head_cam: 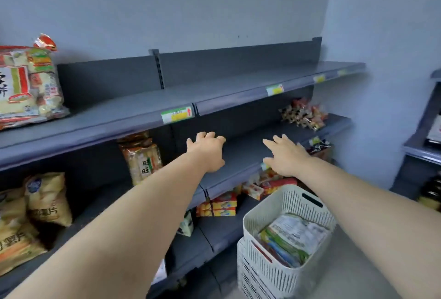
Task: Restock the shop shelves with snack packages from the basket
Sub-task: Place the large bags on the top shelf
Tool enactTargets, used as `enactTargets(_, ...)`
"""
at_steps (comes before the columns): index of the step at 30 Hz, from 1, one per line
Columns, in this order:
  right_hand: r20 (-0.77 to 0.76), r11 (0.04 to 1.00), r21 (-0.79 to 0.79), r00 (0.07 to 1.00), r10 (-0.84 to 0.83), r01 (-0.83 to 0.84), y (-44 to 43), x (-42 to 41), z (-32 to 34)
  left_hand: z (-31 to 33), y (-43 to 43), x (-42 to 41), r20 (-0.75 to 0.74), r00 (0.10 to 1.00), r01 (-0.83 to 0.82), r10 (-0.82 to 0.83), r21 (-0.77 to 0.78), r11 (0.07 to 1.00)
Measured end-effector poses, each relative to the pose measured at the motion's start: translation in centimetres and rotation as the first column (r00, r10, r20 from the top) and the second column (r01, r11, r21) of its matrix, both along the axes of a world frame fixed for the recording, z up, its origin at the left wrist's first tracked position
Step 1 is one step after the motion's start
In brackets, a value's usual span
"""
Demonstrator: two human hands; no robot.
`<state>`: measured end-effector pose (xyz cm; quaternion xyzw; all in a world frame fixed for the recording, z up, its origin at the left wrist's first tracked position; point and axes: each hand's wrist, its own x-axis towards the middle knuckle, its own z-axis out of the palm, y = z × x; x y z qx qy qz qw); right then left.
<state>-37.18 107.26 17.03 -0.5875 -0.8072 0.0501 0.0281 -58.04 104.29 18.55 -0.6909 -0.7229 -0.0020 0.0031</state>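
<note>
Grey shelves (238,94) line a pale wall (167,12); left hand (208,152) relaxed, right hand (287,156) spread, empty.

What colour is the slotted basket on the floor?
Off-white basket, seen clearly in the head view.

Two hands (207,153), one filled basket (260,205), four top-shelf price labels (177,114).

Grey top shelf (133,107) with a large cracker bag (26,84) at its left end. On the middle shelf (238,153), yellow bags (47,198) left, small wrapped snacks (303,113) far right. On the floor (338,275), near right, a white basket (286,203)
</note>
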Motion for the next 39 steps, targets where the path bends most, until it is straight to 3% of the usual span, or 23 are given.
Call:
enactTargets(8, 0.096, 0.973, -0.162, 0.984, -0.149, 0.163, -0.8, 11.8, -7.3, -7.7, 1.2, 12.2, -0.023, 0.993, 0.105, -0.113, -0.224, 0.969)
enactTargets(13, 0.132, 0.954, -0.24, 0.979, -0.153, 0.181, 1.8, 15.1, -11.5, -12.9, 4.2, 15.9, 0.092, 0.987, 0.151, -0.128, -0.304, 0.941)
enactTargets(23, 0.19, 0.915, -0.365, 0.976, -0.107, 0.171, 10.4, 18.1, -20.1, -24.5, 14.0, 16.9, 0.368, 0.921, 0.066, 0.128, -0.471, 0.88)
enactTargets(30, 0.23, 0.856, -0.482, 0.97, -0.083, 0.188, 14.1, 18.6, -25.6, -29.5, 16.8, 16.5, 0.397, 0.881, 0.013, 0.259, -0.567, 0.823)
enactTargets(39, 0.261, 0.77, -0.627, 0.963, 0.064, 0.119, 18.7, 18.9, -31.1, -34.1, 17.0, 16.1, 0.447, 0.699, -0.125, 0.558, -0.692, 0.711)
